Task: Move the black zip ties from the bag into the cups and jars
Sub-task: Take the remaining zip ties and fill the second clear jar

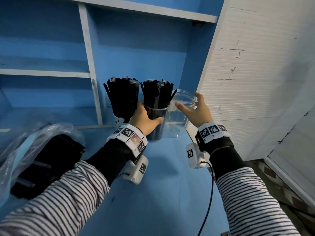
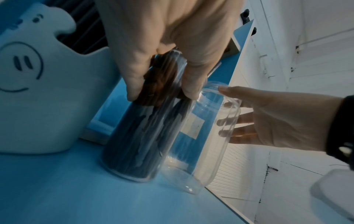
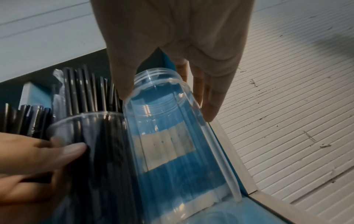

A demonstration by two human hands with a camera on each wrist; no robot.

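Observation:
A clear plastic cup (image 1: 156,123) packed with upright black zip ties (image 1: 156,94) stands on the blue tabletop, and my left hand (image 1: 150,113) grips it around the upper wall. In the left wrist view the thumb and fingers (image 2: 189,89) wrap the cup (image 2: 134,144). Right beside it, touching, stands an empty clear jar (image 1: 180,114). My right hand (image 1: 187,99) holds this jar (image 3: 172,151) near its mouth, thumb on the near side, fingers on the far side. A clear bag (image 1: 15,150) holding more black zip ties (image 1: 46,164) lies at the left.
A white pig-faced holder (image 2: 38,98) full of zip ties (image 1: 122,97) stands behind the cup on the left. Blue shelving with a white divider (image 1: 90,65) rises behind. A white ribbed panel (image 1: 255,82) closes the right side. A cable (image 1: 208,201) hangs from my right wrist.

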